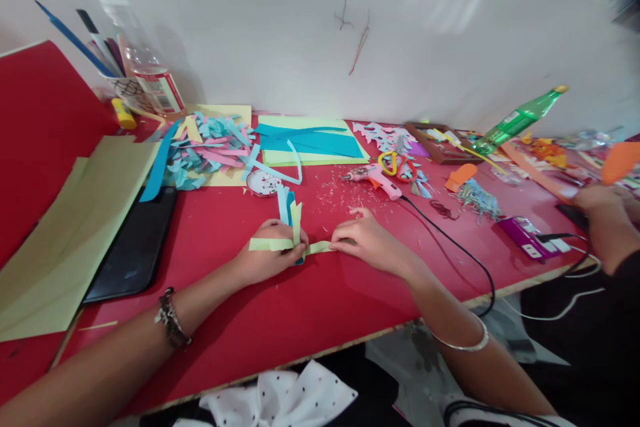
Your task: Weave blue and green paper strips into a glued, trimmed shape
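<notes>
My left hand (273,253) is closed around a small bundle of paper strips (289,210) in light blue, dark blue and pale yellow, whose ends stick up above the fingers. A pale yellow paper strip (318,248) runs from that bundle to my right hand (369,240), where thumb and fingers pinch its end. Another yellow end lies across the back of the left hand. Just beyond the hands is a small round speckled dish (263,183). A pink hot glue gun (375,180) rests beyond my right hand, near yellow-handled scissors (389,163).
On the red table (220,340), cut paper pieces (210,147) lie heaped at the back left, beside blue sheets (310,142). A black tablet-like slab (133,250) is at left. A purple power strip (530,238) and another person's hand (597,203) are at right; the gun's cord (450,238) curves over the edge.
</notes>
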Demonstrator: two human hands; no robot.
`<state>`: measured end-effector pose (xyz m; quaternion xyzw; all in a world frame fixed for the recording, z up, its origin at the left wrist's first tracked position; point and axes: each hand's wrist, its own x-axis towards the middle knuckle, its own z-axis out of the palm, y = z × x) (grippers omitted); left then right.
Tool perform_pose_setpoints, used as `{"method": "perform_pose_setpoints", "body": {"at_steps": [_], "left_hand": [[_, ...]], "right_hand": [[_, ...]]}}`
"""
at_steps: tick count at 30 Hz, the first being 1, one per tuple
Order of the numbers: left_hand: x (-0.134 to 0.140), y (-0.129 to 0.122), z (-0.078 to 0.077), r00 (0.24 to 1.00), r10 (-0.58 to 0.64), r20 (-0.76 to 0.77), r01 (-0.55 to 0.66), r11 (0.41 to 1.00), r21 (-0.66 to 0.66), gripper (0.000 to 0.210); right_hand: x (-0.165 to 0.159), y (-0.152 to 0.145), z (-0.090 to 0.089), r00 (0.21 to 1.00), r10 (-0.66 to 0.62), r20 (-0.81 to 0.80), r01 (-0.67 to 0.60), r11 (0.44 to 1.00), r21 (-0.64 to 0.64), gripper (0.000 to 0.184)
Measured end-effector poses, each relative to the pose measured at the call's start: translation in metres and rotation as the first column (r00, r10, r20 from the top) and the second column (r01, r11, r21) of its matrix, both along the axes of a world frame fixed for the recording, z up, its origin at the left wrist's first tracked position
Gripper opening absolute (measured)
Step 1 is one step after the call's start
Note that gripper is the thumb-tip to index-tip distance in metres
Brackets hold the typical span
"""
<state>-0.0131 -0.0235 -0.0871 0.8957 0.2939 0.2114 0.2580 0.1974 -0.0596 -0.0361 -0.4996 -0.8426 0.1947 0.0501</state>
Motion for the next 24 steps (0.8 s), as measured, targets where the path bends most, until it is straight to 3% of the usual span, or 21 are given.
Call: {"method": "perform_pose_setpoints", "body": {"at_steps": [7, 12, 15, 17, 19, 22, 24], "left_hand": [[-0.001, 0.001, -0.001, 0.999, 0.001, 0.048, 0.001, 0.999, -0.037, 0.015], [-0.002, 0.003, 0.004, 0.994, -0.087, -0.061, 0.081, 0.992, -0.092, 0.017], [0.000, 0.003, 0.001, 0.993, -0.048, -0.103, 0.043, 0.998, -0.055, 0.018], [0.001, 0.003, -0.002, 0.996, -0.010, -0.088, 0.006, 0.999, -0.044, 0.020], [0.001, 0.002, -0.005, 0.999, -0.001, -0.054, -0.002, 0.999, -0.051, 0.021], [0.000, 0.001, -0.004, 1.000, -0.010, -0.016, 0.009, 0.998, -0.059, 0.024], [-0.001, 0.000, 0.001, 1.000, -0.012, 0.001, 0.013, 0.998, -0.065, 0.026]], "right_hand": [[-0.006, 0.001, 0.009, 1.000, 0.002, 0.011, -0.004, 0.985, 0.171, 0.028], [-0.020, 0.010, 0.016, 1.000, -0.015, -0.022, 0.019, 0.981, 0.195, 0.028], [-0.034, 0.017, 0.016, 0.995, -0.002, -0.103, 0.020, 0.983, 0.182, 0.028], [-0.044, 0.020, 0.016, 0.982, -0.018, -0.187, 0.043, 0.990, 0.132, 0.027], [-0.050, 0.023, 0.016, 0.950, -0.045, -0.308, 0.049, 0.999, 0.003, 0.026], [-0.054, 0.031, 0.018, 0.862, -0.074, -0.501, -0.068, 0.963, -0.260, 0.033], [-0.052, 0.042, 0.018, 0.808, -0.084, -0.583, -0.120, 0.946, -0.303, 0.037]]}}
